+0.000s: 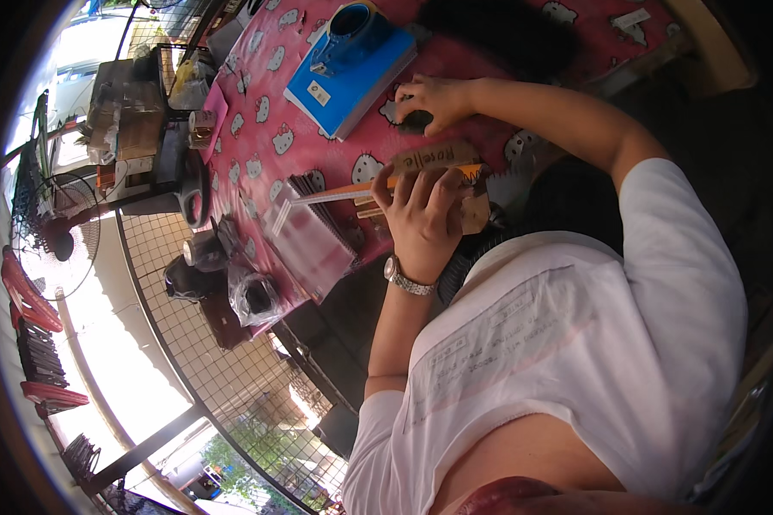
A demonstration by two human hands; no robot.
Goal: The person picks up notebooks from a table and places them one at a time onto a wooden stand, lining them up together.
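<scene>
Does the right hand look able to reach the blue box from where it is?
Probably yes: the right hand rests on a small dark thing right beside the blue box, with only bare pink tablecloth between them.

A pink cloth with little white cat faces [270, 137] covers the counter. On it sits a blue box [356, 77] with a blue tape holder [352, 30] on top. A clear plastic bag [309, 245] lies near the edge. A wire grid [197, 343] hangs below the counter. A fan [56, 245] stands at the far left, near some red hangers [26, 296].
</scene>
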